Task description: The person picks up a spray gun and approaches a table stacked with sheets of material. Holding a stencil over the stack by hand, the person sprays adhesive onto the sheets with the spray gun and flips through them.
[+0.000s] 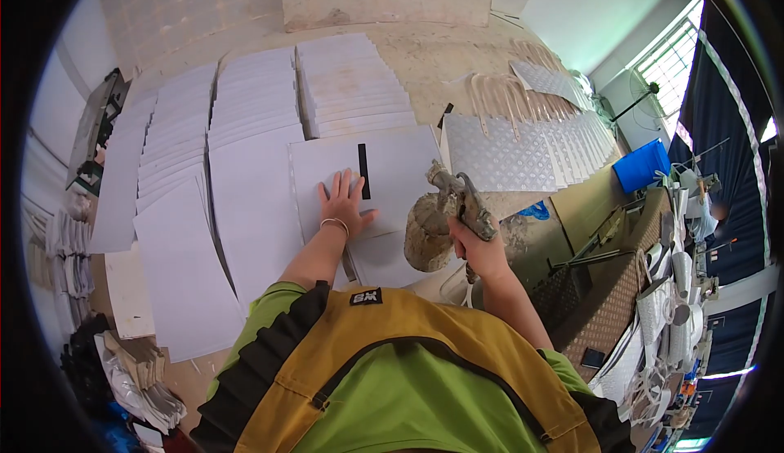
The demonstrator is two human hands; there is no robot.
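My left hand [341,200] lies with fingers spread on a white sheet [400,151], its fingertips beside a narrow black strip [363,172]. A bangle circles that wrist. In my right hand [478,249] is a spray gun [465,202], grimy with dried residue, its nozzle towards the upper left. A crusted, rough-looking cup [426,233] sits at the gun's front, left of my right hand. A second white sheet edge shows under my left wrist. My right fingers are wrapped around the gun's handle.
Overlapping rows of white sheets [253,126] cover the left and middle of the table. Silver diamond-patterned panels [498,155] and beige straps [506,98] lie at the right. Beyond them are a blue bin [641,166], a fan [643,90] and, further right, a person [702,212].
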